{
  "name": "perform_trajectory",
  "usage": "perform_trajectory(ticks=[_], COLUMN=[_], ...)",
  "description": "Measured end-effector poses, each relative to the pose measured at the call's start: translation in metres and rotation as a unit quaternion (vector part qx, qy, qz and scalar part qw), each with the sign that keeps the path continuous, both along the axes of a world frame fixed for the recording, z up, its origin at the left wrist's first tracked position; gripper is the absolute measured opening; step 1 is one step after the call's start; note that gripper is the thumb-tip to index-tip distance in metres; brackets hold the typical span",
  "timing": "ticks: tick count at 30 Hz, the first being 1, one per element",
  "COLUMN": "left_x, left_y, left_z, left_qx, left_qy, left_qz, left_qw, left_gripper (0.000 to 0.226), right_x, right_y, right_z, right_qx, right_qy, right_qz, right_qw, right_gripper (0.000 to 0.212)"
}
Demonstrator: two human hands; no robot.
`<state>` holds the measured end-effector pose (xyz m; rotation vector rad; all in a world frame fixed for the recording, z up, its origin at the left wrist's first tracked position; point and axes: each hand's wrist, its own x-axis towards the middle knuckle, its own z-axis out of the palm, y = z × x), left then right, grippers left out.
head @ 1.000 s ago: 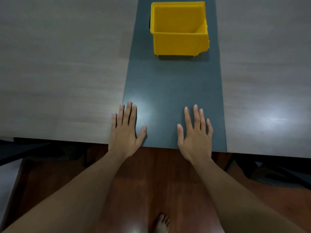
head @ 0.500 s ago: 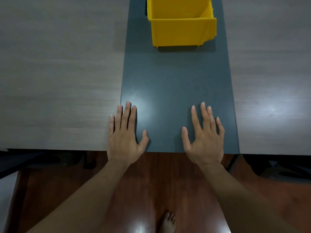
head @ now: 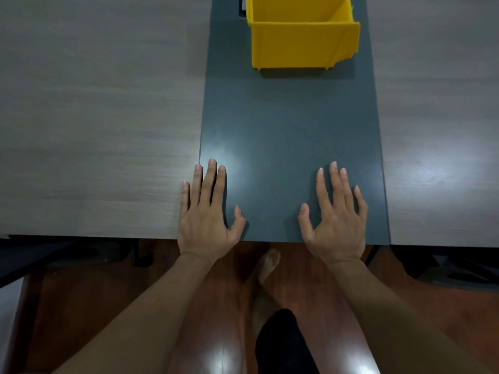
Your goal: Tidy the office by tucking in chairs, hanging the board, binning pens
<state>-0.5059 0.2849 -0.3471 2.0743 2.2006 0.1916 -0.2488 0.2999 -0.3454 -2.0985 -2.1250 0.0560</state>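
A yellow plastic bin (head: 299, 47) stands at the far end of the dark grey centre strip (head: 291, 125) of the table; its visible inside is bare. My left hand (head: 206, 215) lies flat, palm down, on the near edge of the strip, its outer fingers over the seam with the wood-grain top. My right hand (head: 336, 218) lies flat on the strip's near right corner, fingers spread. Neither hand holds anything. No pens, board or whole chair show in this view.
Light wood-grain tabletop spans to the left (head: 94, 117) and right (head: 437, 130) of the strip. Below the table edge is glossy red-brown floor (head: 210, 314), my bare foot (head: 267, 263) and a dark trouser leg (head: 283, 344). Dark shapes sit under the table at left (head: 35, 257) and right (head: 445, 265).
The view has shifted forward, so the bin sits higher in the frame and partly cut off. My foot has stepped forward between my arms. Both hands stay flat on the table edge.
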Motion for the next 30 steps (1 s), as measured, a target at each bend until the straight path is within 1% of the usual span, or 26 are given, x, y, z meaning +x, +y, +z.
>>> perform_trajectory(ticks=[7,23,30], left_x=[-0.0001,-0.0011,-0.001], left_y=[0.0029,0.0016,0.0032], left_z=[0.0031,-0.0015,-0.0037], left_qx=[0.0,0.014,0.02], left_qy=[-0.009,0.002,0.0], left_qz=[-0.001,-0.01,-0.014], left_qw=[1.0,1.0,1.0], left_gripper=[0.092,0.093,0.093], right_x=[-0.0011,0.0,0.0021], right_y=[0.0028,0.0019,0.0034], right_z=[0.0014,-0.0009,-0.0019], right_qx=[0.004,0.001,-0.007], right_qy=[-0.001,-0.004,-0.017], right_qz=[-0.004,-0.007,0.001], right_qw=[1.0,1.0,1.0], right_gripper=[0.078,0.079,0.079])
